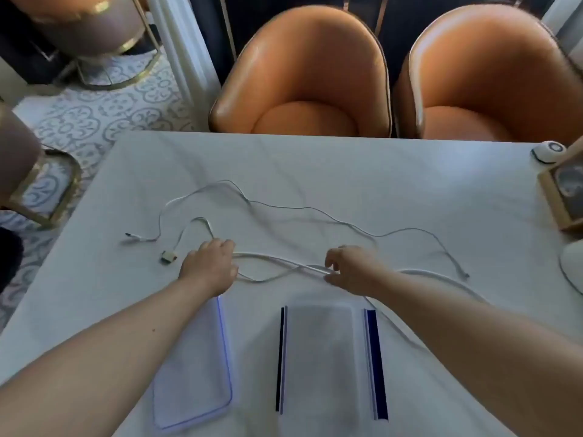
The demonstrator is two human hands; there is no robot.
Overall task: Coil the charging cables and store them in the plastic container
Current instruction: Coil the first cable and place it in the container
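Note:
Two white charging cables lie tangled across the white table [347, 171]. The thicker cable [277, 258] runs between my hands; its square plug [168, 256] rests to the left. A thinner cable [315, 210] loops farther back, one tip at the left [134, 236], the other at the right [463, 274]. My left hand [209, 266] presses down on the thick cable, fingers curled over it. My right hand [353, 268] pinches the same cable between thumb and fingers. The clear plastic container [325, 367] with dark blue clips sits near me, its clear lid [192, 373] to its left.
Two orange chairs [303, 77] stand at the table's far edge. A wooden box [560, 197] and a small round white device [549, 151] sit at the right edge, with a white object [572, 269] below them. Patterned floor and gold-framed stools are at the left.

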